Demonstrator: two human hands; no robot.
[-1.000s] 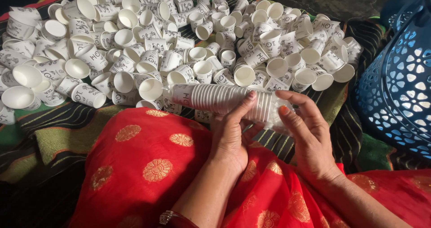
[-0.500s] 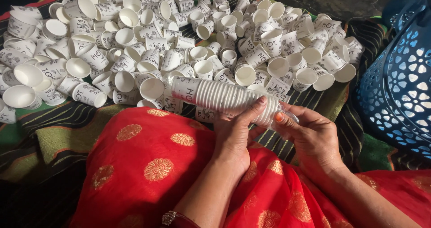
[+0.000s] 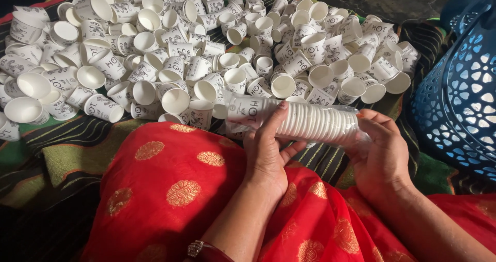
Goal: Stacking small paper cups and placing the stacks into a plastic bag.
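We hold a stack (image 3: 305,121) of nested white paper cups lying on its side, just above our lap and at the near edge of the heap. Our left hand (image 3: 268,151) grips it near the middle, fingers curled over the top and thumb beneath. Our right hand (image 3: 380,151) closes around its right end, where the rims bunch tightly together. The stack's left end shows a printed cup wall with dark lettering; the rest reads as a ribbed row of plain white rims.

The heap (image 3: 206,50) of loose cups spreads across the striped cloth (image 3: 77,153) from the left edge to past the middle, cups lying at all angles, some mouth-up. It crowds right up against the stack's far side. A blue basket (image 3: 460,91) with cut-out walls stands close by our right hand. Open room lies mostly toward us, over the red fabric (image 3: 170,189) covering our lap.
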